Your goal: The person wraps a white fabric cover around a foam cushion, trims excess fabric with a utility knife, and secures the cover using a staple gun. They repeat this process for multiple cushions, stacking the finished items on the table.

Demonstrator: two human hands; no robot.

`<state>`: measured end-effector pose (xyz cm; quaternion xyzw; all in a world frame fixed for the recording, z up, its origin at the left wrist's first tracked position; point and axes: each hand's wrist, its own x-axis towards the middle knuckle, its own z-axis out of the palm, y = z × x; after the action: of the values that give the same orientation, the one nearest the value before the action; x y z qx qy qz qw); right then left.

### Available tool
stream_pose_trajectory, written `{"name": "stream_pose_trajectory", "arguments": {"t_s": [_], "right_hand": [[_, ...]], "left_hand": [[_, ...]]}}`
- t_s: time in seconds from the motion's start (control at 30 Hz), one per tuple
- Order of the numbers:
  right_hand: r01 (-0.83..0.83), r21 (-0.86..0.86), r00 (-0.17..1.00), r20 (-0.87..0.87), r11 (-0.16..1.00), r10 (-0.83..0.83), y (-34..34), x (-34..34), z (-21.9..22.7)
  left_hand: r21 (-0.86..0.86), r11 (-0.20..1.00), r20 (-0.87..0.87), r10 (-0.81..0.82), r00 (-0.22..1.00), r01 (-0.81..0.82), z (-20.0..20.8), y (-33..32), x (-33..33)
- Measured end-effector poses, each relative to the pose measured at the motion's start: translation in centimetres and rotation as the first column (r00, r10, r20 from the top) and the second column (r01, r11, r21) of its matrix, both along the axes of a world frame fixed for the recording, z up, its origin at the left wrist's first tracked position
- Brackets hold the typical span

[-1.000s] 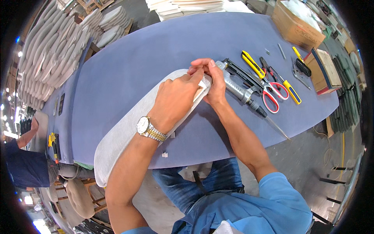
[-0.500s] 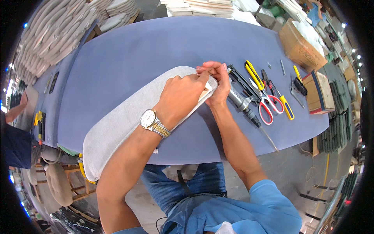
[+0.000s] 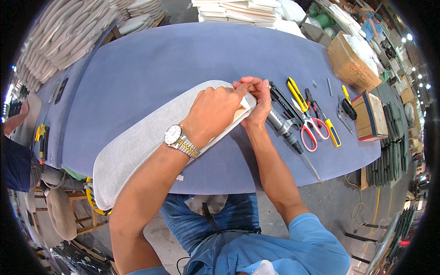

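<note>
A long grey fabric-covered panel point(image 3: 137, 142) lies slantwise on the blue table point(image 3: 151, 68), its lower end hanging over the near edge. My left hand point(image 3: 215, 112), with a metal watch at the wrist, presses down on the panel's upper right end. My right hand point(image 3: 254, 98) grips the same end from the right side, fingers curled over the fabric edge. A bit of tan board shows between the two hands.
To the right of my hands lie a pneumatic tool point(image 3: 286, 126), red-handled scissors point(image 3: 311, 130), yellow-handled snips point(image 3: 298, 94) and a yellow-blue cutter point(image 3: 332, 130). A cardboard box point(image 3: 350, 62) stands far right. Stacked panels point(image 3: 55, 36) line the far left; another person point(image 3: 13, 151) is at the left edge.
Both hands have stayed on the panel's right end, working the fabric edge. The panel's far end has turned slightly and the view has shifted a little.
</note>
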<state>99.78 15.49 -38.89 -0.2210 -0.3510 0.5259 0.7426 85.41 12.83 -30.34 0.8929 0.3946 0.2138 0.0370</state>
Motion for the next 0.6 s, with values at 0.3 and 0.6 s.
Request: {"name": "stream_pose_trajectory", "arguments": {"t_s": [0.3,0.6], "right_hand": [[-0.041,0.01,0.999,0.029,0.999,0.041,-0.2,0.3,0.1],[-0.19,0.278,0.981,0.028,0.942,0.19,0.2,-0.3,1.2]], "left_hand": [[-0.034,0.998,-0.056,0.049,0.997,-0.051,0.7,-0.6,0.3],[-0.201,0.97,0.103,-0.119,0.988,0.138,5.5,2.3,-3.9]]}}
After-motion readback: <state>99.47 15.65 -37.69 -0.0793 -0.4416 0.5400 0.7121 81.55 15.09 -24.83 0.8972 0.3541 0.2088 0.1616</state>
